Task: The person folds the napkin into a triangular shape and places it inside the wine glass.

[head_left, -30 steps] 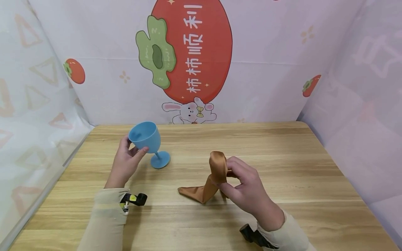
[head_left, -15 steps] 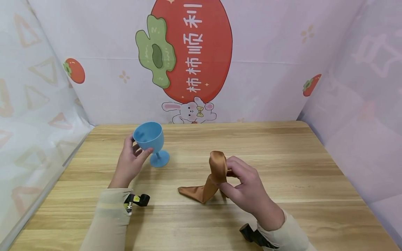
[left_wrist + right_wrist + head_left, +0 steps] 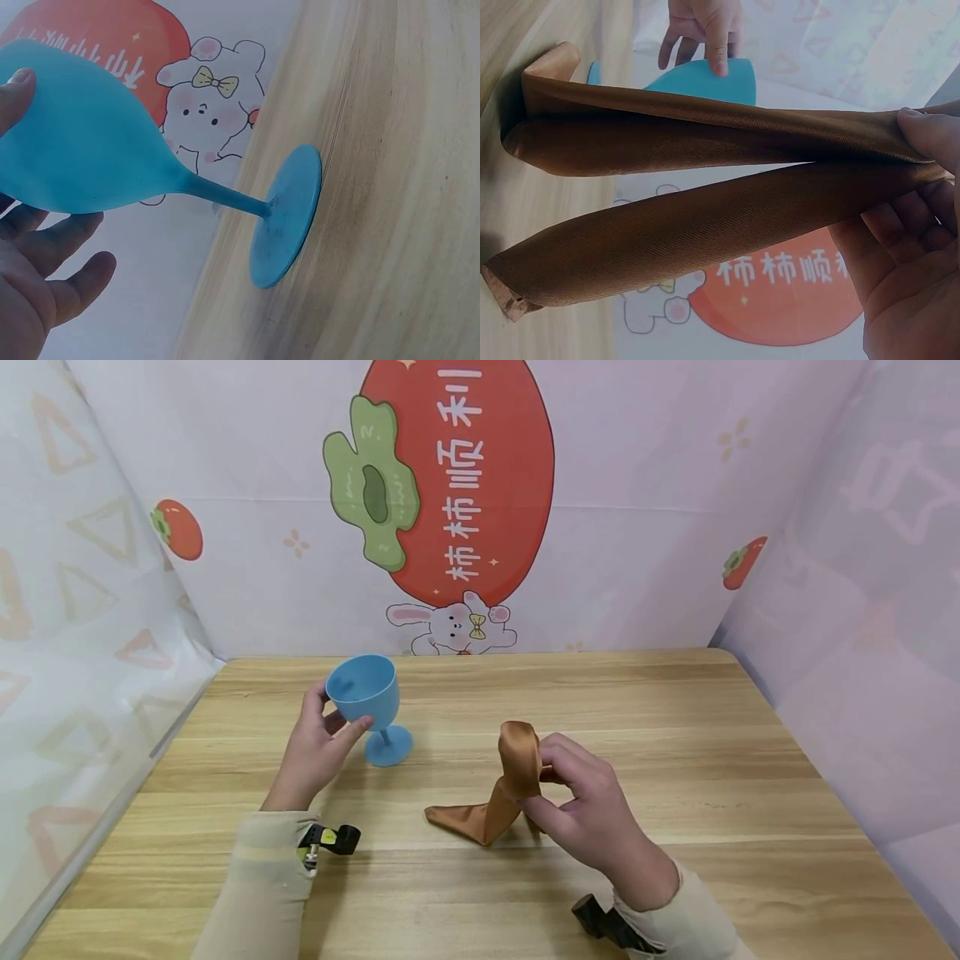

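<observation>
My left hand (image 3: 318, 758) holds a light blue plastic goblet (image 3: 367, 693) by its bowl, with the thumb on the near side and fingers behind. The goblet's mouth faces up and its bowl leans slightly left. In the left wrist view its round foot (image 3: 287, 217) is right at the tabletop. Farther right, my right hand (image 3: 592, 802) pinches a long brown satin strip of cloth (image 3: 519, 756) between thumb and fingers. The cloth loops up over the fingers, and one tapered end lies on the table to the left. In the right wrist view two lengths of it hang from the grip.
Both hands work over a light wood-grain table (image 3: 675, 718). A white printed backdrop (image 3: 622, 568) stands along its far edge, and patterned sheets flank both sides. Each wrist carries a small black camera, such as the left wrist camera (image 3: 345, 839).
My left hand has shifted the goblet a little to the right and brought it more upright. The right hand and the cloth have hardly moved.
</observation>
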The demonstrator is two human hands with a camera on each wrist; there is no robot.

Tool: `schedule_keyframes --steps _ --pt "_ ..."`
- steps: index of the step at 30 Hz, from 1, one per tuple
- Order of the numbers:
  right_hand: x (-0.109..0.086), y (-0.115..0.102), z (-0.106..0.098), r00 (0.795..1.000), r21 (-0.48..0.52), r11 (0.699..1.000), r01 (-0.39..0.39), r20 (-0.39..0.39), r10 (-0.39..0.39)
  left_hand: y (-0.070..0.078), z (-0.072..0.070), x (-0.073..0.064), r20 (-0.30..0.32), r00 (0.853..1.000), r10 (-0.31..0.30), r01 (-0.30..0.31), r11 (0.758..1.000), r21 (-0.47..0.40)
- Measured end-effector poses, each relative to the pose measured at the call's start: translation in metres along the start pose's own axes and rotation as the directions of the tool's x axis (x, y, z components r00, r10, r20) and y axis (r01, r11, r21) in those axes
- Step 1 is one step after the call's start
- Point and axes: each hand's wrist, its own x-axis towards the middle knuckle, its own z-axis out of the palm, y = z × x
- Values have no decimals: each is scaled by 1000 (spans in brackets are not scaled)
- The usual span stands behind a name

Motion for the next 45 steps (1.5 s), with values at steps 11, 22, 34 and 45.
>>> schedule_keyframes --steps 11,22,34,45 --pt "-1 1 0 1000 15 1000 15 1 -15 1 5 -1 -23 1000 2 -1 999 53" --pt "-1 1 0 1000 -6 1000 15 2 -15 3 5 -2 -4 1000 21 -21 998 60" --pt "0 0 0 1000 4 1000 22 4 -22 3 10 -1 2 999 38 -38 999 10" --pt "0 0 1 999 8 999 33 0 -33 7 13 -1 49 998 41 -42 999 23"
